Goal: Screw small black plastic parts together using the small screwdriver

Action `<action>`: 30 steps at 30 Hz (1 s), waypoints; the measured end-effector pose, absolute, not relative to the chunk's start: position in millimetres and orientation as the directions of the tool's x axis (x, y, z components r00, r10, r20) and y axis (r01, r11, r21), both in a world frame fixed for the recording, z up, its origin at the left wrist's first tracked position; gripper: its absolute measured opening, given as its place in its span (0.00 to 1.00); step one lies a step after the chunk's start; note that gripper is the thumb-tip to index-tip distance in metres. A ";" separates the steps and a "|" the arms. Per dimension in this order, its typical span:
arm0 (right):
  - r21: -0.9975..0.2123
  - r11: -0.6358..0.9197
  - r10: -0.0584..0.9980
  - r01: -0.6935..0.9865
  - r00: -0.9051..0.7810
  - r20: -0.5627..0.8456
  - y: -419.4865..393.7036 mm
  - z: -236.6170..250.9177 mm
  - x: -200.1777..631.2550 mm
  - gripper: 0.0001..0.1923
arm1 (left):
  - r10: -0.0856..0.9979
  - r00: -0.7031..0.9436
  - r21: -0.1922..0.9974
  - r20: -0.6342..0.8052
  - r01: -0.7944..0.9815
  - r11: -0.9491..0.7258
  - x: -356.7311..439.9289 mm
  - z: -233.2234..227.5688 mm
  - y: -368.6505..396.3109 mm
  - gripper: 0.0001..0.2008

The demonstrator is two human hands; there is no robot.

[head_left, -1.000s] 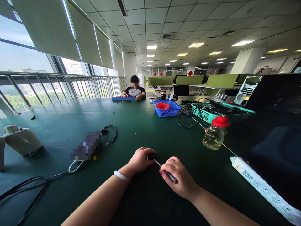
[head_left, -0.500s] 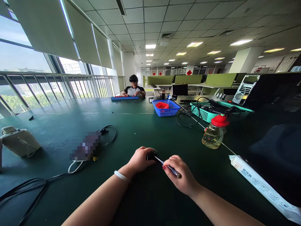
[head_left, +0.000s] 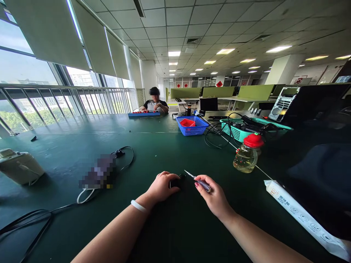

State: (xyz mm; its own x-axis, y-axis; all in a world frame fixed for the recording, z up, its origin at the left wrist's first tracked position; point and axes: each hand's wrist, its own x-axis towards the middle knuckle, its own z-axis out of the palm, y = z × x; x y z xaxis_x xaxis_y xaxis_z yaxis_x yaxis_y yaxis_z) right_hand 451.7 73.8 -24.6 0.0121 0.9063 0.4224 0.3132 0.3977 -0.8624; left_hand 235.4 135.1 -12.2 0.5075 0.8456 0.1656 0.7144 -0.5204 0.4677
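Note:
My left hand (head_left: 162,187) rests on the dark green table (head_left: 164,233), its fingers curved round a small black object (head_left: 174,182). That object is dark against the table and mostly covered by the hand, so its kind is hard to make out. In my right hand (head_left: 215,195) is a screwdriver (head_left: 204,185) with a translucent purplish handle, gripped between thumb and fingers. Its thin metal shaft points up and left. The tip is just above and to the right of the black object, apart from it.
A lidded jug (head_left: 247,157) of pale liquid and a long white packet (head_left: 300,215) lie to the right. Farther back are a blue basket (head_left: 192,130), a green basket (head_left: 238,135) and black cables. A blurred device (head_left: 98,171) sits left. Across the table sits a person (head_left: 154,102).
My right hand has drawn the screwdriver back; its tip has come away from the black object and now points up and left. My left hand stays on the object.

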 end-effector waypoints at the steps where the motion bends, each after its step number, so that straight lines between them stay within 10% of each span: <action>1: -0.857 0.409 0.903 0.314 -0.002 0.430 71.8 -22.9 450.8 0.15 | 0.843 0.511 0.458 0.167 0.717 -0.525 235.2 -12.3 134.4 0.21; 30: -0.778 0.486 0.854 0.397 -0.026 0.520 62.0 -16.4 450.4 0.16 | 0.806 0.564 0.404 0.176 0.706 -0.582 234.8 -13.7 132.1 0.22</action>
State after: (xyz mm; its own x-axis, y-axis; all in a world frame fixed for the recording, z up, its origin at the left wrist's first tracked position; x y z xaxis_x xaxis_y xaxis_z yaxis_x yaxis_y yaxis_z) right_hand 450.4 62.0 -16.4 -0.0258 0.8536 0.5203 0.3969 0.4864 -0.7784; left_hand 234.8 132.1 -13.7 0.5645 0.8064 0.1761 0.7058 -0.5822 0.4036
